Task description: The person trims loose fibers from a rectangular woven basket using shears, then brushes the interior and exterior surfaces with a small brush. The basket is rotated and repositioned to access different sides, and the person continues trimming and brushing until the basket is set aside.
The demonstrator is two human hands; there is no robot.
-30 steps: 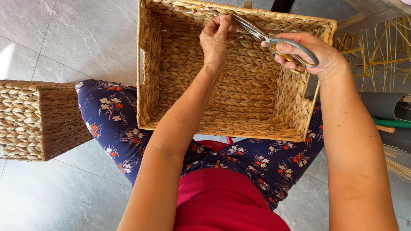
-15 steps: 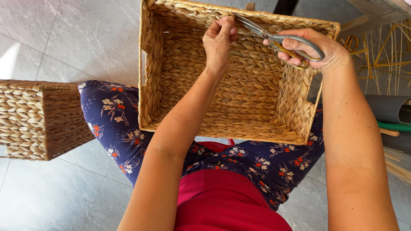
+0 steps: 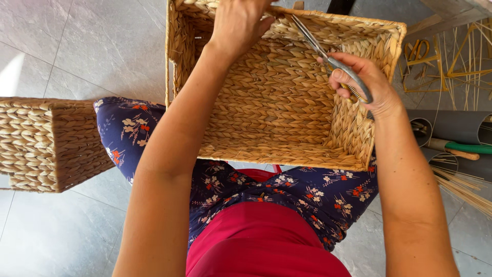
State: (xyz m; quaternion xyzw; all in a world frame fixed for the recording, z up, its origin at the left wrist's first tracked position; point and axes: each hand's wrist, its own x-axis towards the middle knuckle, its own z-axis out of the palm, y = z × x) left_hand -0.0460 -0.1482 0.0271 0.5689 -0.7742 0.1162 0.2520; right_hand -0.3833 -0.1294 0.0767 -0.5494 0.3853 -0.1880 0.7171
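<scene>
Left hand (image 3: 238, 23) is up at the far rim of the woven basket (image 3: 277, 102), fingers curled down onto the weave and pinching at it. Right hand (image 3: 361, 82) is wrapped tight around the handles of the scissors (image 3: 328, 56), blades pointing toward that same rim, just beside the left fingers. The basket sits on the person's lap, on the flowered trousers (image 3: 307, 195). A second woven basket (image 3: 46, 143) lies on the tiled floor (image 3: 92, 46) at left. Right of the lap: grey tubes (image 3: 456, 123), a green-handled tool (image 3: 469, 149) and loose straw stalks (image 3: 461, 187).
</scene>
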